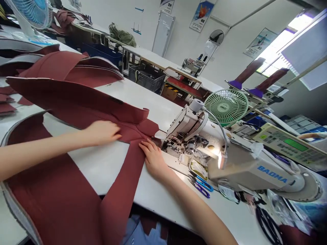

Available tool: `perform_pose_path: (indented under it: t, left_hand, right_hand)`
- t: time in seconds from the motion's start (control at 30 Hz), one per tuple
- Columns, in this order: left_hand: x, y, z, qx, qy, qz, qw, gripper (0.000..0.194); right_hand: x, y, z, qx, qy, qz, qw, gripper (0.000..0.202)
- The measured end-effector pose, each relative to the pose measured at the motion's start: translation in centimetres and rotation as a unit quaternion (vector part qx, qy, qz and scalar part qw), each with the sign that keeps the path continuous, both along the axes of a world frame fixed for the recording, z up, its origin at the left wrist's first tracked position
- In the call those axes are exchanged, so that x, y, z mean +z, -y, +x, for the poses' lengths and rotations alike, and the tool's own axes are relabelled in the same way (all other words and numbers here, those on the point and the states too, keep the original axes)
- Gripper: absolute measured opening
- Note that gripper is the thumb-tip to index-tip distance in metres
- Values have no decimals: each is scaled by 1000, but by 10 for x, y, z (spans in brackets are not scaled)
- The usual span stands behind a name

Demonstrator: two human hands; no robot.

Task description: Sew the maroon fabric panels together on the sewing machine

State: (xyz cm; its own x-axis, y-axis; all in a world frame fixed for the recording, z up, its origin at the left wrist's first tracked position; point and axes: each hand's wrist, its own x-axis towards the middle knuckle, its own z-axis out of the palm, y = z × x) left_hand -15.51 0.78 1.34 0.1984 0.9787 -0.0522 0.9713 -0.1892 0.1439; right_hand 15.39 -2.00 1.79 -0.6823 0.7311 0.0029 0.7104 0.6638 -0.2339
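A large maroon fabric piece (76, 98) spreads over the white table, with a strip hanging down over the front edge. My left hand (103, 132) lies on it left of the seam junction, its fingers bent and pointing right; whether they pinch the cloth is unclear. Flat on the fabric's right part rests my right hand (153, 154), fingers somewhat spread, fingertips near the junction. Just beyond them stands the sewing machine head (187, 126), its lamp (221, 159) lit. The fabric's right tip reaches close to the needle area.
Two scissors, blue (204, 183) and purple (201, 190), lie beside a small tray (198, 169) right of my right hand. Stacked maroon pieces (58, 64) fill the back left. A green fan (226, 107) and a control panel (291, 144) stand behind the machine.
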Motion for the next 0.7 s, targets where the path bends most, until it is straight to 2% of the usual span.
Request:
perform_pose_path:
  t: [0.03, 0.07, 0.13, 0.2, 0.27, 0.37, 0.47, 0.53, 0.57, 0.63, 0.7]
  left_hand:
    - [-4, 5, 22, -47, -5, 12, 999, 51]
    - [-9, 9, 42, -70, -17, 22, 997, 61]
    - [-18, 11, 72, -81, -32, 41, 995, 74]
    - [-22, 4, 87, -88, -18, 41, 995, 78]
    - [-17, -5, 91, -104, 8, 25, 994, 78]
    - [13, -6, 82, -129, 21, 10, 991, 71]
    - [60, 14, 52, -150, 28, 15, 988, 52]
    - [91, 38, 12, -124, 58, 24, 990, 47]
    - [103, 53, -15, -84, 78, 33, 993, 48]
    - [119, 91, -77, 74, 66, 60, 993, 52]
    - [123, 135, -141, 261, -6, 75, 962, 59]
  right_hand:
    - [1, -4, -1, 1, -7, -1, 1000, 71]
    - [3, -8, 0, 4, -7, -1, 1000, 71]
    - [5, -12, 3, 8, 6, -3, 1000, 70]
    - [5, -14, 9, 8, 27, 2, 1000, 67]
    - [2, -14, 14, 1, 38, 19, 999, 65]
    - [-6, -16, 18, -15, 36, 55, 998, 65]
    - [-15, -22, 19, -15, 35, 83, 996, 64]
    - [-20, -27, 20, -8, 30, 106, 994, 62]
    - [-23, -29, 20, -3, 27, 118, 993, 61]
    - [-27, -32, 21, 4, 23, 144, 989, 60]
    - [-31, -34, 22, 10, 23, 167, 986, 59]
